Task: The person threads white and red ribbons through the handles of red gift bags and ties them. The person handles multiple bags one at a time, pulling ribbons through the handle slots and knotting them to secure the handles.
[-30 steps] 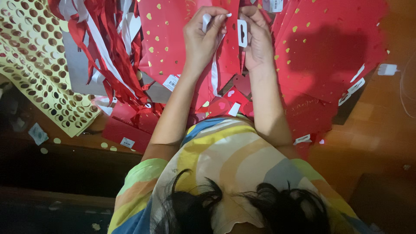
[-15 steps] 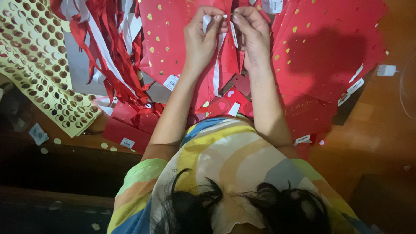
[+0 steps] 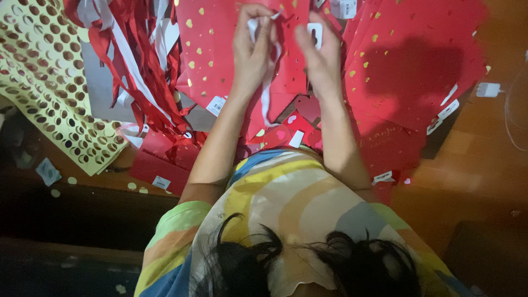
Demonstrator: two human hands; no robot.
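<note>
Both forearms are reaching forward over the desk (image 3: 467,165). The left hand (image 3: 254,47) is pinching a white strip (image 3: 268,93) with clenched fingers, the strip dangling over red paper (image 3: 220,49). The right hand (image 3: 320,58) is curling loosely beside it, touching a small white tag (image 3: 315,33).

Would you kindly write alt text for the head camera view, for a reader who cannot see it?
Seen from above, a person's left hand pinches a white paper strip while the right hand holds a small white tag, over red sheets with gold dots. Red ribbons and a yellow sheet punched with holes lie to the left.
</note>
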